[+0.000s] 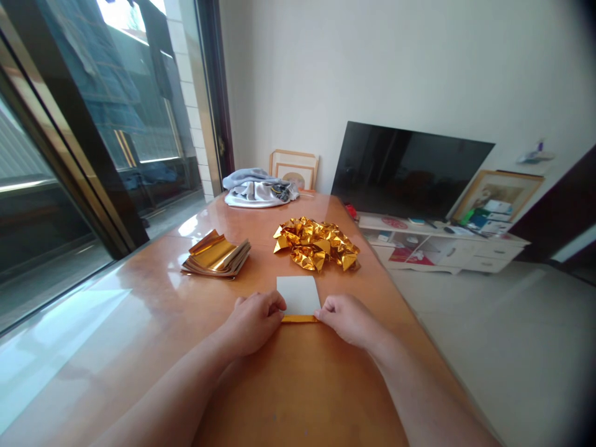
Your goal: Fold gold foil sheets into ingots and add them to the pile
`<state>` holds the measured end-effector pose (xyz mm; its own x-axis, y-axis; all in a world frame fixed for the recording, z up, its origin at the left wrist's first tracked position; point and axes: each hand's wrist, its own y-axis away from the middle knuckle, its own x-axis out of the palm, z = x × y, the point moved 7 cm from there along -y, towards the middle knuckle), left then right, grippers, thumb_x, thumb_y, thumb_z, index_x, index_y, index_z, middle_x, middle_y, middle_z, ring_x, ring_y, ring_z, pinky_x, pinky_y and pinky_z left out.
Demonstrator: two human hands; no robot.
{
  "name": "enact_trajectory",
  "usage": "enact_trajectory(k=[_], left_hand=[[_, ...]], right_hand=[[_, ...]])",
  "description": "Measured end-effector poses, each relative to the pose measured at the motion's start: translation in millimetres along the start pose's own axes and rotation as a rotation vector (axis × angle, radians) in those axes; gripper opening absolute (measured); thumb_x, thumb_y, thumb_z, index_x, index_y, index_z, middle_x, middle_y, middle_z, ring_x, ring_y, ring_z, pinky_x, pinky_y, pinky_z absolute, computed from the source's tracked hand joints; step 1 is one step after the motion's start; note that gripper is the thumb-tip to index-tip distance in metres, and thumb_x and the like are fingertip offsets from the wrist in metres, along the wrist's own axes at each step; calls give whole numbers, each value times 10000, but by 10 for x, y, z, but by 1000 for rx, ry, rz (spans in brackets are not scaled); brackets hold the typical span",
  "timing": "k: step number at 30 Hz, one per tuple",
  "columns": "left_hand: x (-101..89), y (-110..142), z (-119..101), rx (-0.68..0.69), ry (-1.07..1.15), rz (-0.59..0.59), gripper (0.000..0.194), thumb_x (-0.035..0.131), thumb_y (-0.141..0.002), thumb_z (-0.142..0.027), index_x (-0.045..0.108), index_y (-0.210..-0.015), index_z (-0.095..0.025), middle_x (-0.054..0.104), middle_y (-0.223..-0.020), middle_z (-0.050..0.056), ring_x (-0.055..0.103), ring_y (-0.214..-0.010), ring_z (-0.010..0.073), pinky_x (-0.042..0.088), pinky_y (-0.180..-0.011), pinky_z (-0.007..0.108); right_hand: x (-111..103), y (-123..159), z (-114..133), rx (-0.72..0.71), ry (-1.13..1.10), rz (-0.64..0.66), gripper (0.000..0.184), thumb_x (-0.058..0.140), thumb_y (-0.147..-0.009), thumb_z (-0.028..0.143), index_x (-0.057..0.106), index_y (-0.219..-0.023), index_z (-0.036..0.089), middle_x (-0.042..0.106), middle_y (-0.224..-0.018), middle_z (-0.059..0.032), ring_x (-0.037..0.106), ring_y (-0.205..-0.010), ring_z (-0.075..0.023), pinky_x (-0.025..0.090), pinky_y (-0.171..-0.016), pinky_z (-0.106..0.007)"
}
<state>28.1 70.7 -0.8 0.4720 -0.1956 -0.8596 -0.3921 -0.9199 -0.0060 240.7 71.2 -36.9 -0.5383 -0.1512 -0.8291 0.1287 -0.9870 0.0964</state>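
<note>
A sheet of gold foil paper [298, 294] lies on the table with its pale back facing up. Its near edge is turned over into a narrow gold strip. My left hand [258, 316] pinches the left end of that strip, fingers closed. At the right end, my right hand [347, 318] pinches the fold between thumb and fingers. Beyond the sheet sits a pile of folded gold foil pieces [316, 243]. To the left rests a stack of gold foil paper [216, 254], its top sheets curling up.
The glossy wooden table [298, 385] runs away from me, its right edge dropping to a tiled floor. Bundled grey cloth [256, 191] lies at the far end, near leaning picture frames [294, 166]. A television [410, 171] stands on a low white cabinet [447, 248]. Glass doors [130, 112] line the left side.
</note>
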Motion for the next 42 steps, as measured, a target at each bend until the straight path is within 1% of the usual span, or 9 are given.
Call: enact_trajectory(k=[6,12,17,21,30,33,37,39,42], left_hand=[[50,-9,-23,38,-89,-24,140,492,-899,-269,625,-937,-245,705,-911,15,625,-930,231,406,-814,340],[86,14,-122,80,-189,-45,143,461,-913,-241,602,-935,-238,688,-915,30,607,-921,233,387,-808,354],[91,41,-212,80,-269,-33,158,436,-923,-221,593,-948,-222,685,-963,63,587,-962,250,385,-831,370],[102,63,-281,114,-321,-11,168,430,-910,-200,591,-952,-219,675,-978,79,572,-976,261,386,-842,378],[123,81,-325,157,-390,-51,187,442,-872,-159,596,-958,-222,658,-974,75,551,-967,264,370,-836,394],[82,94,-357,177,-388,-68,248,453,-859,-141,618,-1020,-232,649,-1013,75,545,-980,268,370,-850,410],[32,128,-485,272,-358,-26,368,423,-918,-147,647,-1173,-290,619,-1078,83,527,-1037,266,373,-902,412],[32,143,-551,340,-334,16,367,406,-968,-201,668,-1193,-323,607,-1060,81,522,-1033,260,382,-907,397],[65,145,-589,422,-321,62,354,427,-986,-243,690,-1197,-351,592,-1011,76,516,-992,250,399,-870,373]], right_hand=[[-40,-6,48,21,63,-30,387,602,-876,509,631,-663,188,596,-618,7,460,-565,-117,216,-527,-260],[-72,3,92,47,138,-56,413,604,-879,534,629,-640,198,617,-627,0,480,-565,-123,214,-530,-269],[-78,19,123,70,171,-69,373,611,-890,523,669,-699,209,677,-692,-16,545,-620,-141,241,-550,-272],[-94,43,156,80,220,-86,373,593,-905,531,676,-725,215,707,-740,-32,578,-649,-155,245,-557,-280],[-107,110,239,52,294,-147,316,564,-919,506,665,-799,231,746,-846,-51,644,-754,-198,257,-576,-292],[-108,129,261,54,329,-146,313,559,-931,512,654,-834,230,750,-869,-55,662,-783,-207,263,-585,-296],[-134,147,280,66,353,-141,324,558,-931,541,635,-866,233,750,-888,-52,677,-805,-214,284,-592,-298],[-149,153,281,81,365,-135,329,552,-932,551,633,-886,236,751,-902,-54,684,-824,-220,308,-604,-298],[-163,161,272,116,401,-119,370,532,-934,587,642,-924,233,752,-936,-67,694,-862,-236,353,-635,-302]])
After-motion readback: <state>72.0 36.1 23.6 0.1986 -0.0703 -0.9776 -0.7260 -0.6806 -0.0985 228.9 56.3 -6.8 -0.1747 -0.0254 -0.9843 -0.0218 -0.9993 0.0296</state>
